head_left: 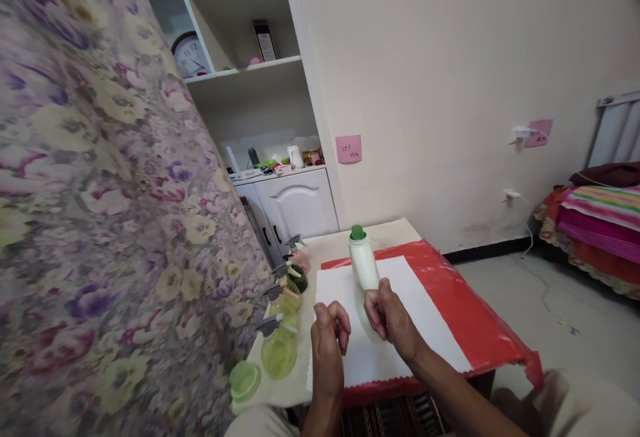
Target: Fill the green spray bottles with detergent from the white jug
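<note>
A pale green-white bottle (364, 264) with a green piece in its mouth stands, leaning slightly in view, on a white sheet (415, 304). My right hand (395, 324) is in front of the bottle's lower part, with its fingers curled in and the thumb up. It hides part of the bottle, and I cannot see whether it touches it or what is inside the fingers. To its left, my left hand (330, 337) is loosely closed above the sheet's edge, apart from the bottle, with nothing visible in it.
Several spray bottles (279, 352) line the table's left side, with a green round container (245, 381) nearest me. Red plastic (450, 297) covers the right side. A floral curtain (120, 224) hangs at left, by a white cabinet (299, 204). A bed (600, 230) is at right.
</note>
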{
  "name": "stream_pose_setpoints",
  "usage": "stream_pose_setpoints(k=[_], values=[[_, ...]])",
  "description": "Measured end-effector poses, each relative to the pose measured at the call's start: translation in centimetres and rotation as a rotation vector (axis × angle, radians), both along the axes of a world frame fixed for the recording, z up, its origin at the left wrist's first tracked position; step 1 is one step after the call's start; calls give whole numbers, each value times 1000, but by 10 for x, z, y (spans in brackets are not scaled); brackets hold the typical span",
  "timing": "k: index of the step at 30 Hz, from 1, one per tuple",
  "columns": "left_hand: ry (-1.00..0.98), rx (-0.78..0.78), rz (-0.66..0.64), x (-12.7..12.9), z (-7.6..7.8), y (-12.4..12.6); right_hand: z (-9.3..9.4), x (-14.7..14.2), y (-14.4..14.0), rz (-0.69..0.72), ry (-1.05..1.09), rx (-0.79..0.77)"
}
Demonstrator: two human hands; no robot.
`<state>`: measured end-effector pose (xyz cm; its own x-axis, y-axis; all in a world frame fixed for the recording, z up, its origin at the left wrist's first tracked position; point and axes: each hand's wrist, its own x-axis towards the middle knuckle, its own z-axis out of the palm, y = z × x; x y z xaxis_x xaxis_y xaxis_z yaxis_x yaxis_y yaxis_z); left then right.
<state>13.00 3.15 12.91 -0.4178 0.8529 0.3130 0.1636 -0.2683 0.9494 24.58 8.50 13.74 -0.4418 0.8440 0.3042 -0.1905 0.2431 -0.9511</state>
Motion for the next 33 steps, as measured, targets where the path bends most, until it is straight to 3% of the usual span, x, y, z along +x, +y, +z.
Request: stream_pose_setpoints(k=[4,8,25,33], values=[[40,-36,-9,0,16,-7,18,7,-5,7,-6,9],[48,-49,0,-3,22,-10,25,9,-10,6,-17,-19],[89,-137,-10,-16,19,-2,6,12,5,-100,-140,-9],[94,-124,-4,-23,11,7,-1,11,14,-133,-193,24]])
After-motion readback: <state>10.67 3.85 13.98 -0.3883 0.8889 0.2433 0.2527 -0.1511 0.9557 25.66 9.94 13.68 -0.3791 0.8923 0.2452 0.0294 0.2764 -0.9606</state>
